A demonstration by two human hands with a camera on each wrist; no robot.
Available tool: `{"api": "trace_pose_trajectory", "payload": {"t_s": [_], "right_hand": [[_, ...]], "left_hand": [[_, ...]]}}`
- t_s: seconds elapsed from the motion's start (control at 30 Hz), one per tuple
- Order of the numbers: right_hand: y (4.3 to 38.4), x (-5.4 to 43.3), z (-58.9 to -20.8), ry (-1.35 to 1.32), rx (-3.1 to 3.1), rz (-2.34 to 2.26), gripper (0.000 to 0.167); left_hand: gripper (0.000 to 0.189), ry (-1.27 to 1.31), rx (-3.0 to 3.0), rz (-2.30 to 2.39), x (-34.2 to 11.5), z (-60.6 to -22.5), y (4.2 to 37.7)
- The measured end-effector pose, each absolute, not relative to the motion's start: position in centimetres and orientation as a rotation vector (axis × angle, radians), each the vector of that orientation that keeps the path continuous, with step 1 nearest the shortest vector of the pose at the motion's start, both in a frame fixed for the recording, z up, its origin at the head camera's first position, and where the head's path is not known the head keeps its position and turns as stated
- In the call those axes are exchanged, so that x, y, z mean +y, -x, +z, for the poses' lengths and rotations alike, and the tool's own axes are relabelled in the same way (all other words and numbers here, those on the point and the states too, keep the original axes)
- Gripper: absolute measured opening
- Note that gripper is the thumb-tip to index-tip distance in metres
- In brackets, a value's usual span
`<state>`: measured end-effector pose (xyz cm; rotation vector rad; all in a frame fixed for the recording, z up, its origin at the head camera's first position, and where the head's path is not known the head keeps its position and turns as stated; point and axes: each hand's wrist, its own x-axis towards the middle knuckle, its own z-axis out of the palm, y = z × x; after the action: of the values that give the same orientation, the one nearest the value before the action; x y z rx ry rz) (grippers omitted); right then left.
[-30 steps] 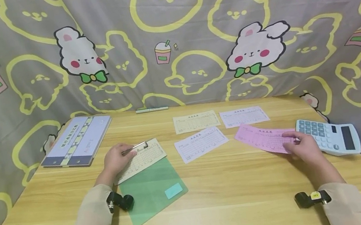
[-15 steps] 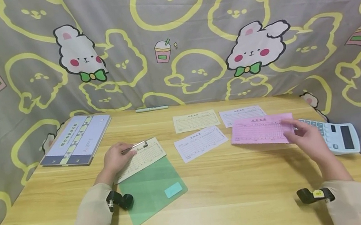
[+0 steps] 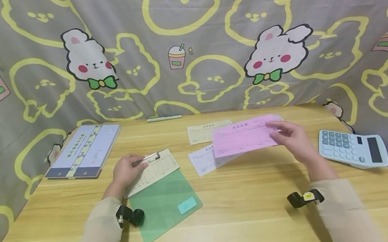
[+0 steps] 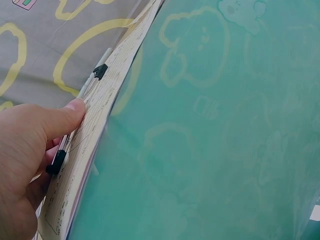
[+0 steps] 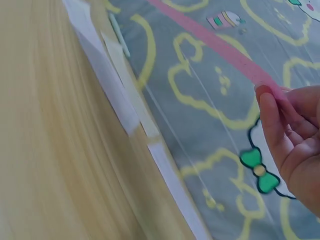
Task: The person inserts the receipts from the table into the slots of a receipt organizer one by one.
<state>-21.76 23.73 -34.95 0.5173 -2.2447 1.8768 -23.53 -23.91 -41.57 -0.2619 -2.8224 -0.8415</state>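
In the head view my right hand (image 3: 292, 139) pinches the right edge of a pink printed slip (image 3: 243, 136), raised above the table and partly covering the slips behind. The right wrist view shows the pink slip (image 5: 225, 52) nearly edge-on between thumb and fingers. My left hand (image 3: 126, 173) grips the clip end of a green translucent clipboard (image 3: 165, 204), thumb on the metal clip (image 4: 100, 72). Under that clip lies a cream printed slip (image 3: 156, 170); paper edges beneath it show in the left wrist view. A white slip (image 3: 200, 162) and a cream slip (image 3: 199, 134) lie on the table.
A light blue calculator (image 3: 352, 147) sits at the right. A blue-grey ledger book (image 3: 85, 152) lies at the far left, and a pen (image 3: 164, 118) at the table's back edge. Behind the table hangs a patterned curtain (image 3: 148, 19).
My right hand has lifted the pink slip from beside the calculator and carried it left, over the white and cream slips. My left hand stays on the clipboard.
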Motion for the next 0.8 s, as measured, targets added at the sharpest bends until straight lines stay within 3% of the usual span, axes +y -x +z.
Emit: {"api": "trace_pose_trajectory", "payload": {"t_s": [0.8], "right_hand": [[24.6, 8.3, -38.9, -0.468, -2.406, 2.282, 0.04]], "left_hand": [[0.034, 0.221, -2.886, -0.849, -23.8, -41.4, 23.7]]}}
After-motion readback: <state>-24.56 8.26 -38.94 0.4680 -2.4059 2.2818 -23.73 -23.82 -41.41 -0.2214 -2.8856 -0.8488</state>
